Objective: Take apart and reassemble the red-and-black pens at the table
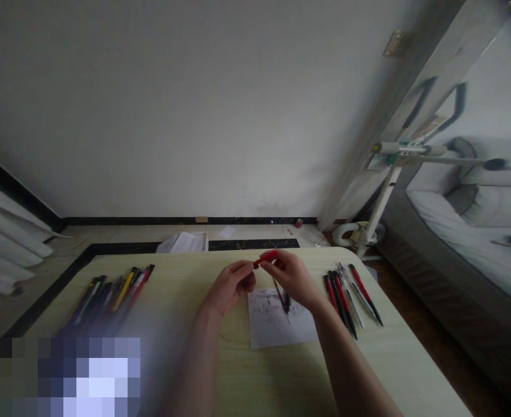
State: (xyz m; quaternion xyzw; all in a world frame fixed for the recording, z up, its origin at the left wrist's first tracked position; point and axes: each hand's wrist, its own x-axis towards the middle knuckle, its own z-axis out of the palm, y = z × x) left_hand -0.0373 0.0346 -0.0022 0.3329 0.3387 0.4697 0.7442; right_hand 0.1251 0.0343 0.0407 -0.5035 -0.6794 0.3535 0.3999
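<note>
A red pen piece is held between my two hands above the far part of the table. My right hand is closed around it, and my left hand pinches its left end at the fingertips. My fingers hide some of the piece, so its full length cannot be seen. Below my right hand lies a white sheet of paper covered in dark scribbles. A thin stick-like pen part and a short black piece rest on the sheet, partly under my hand.
Several pens lie on the right of the wooden table. A larger group of pens lies on the left, partly blurred. Beyond the far edge stands a box of papers. White exercise equipment and a grey sofa are to the right.
</note>
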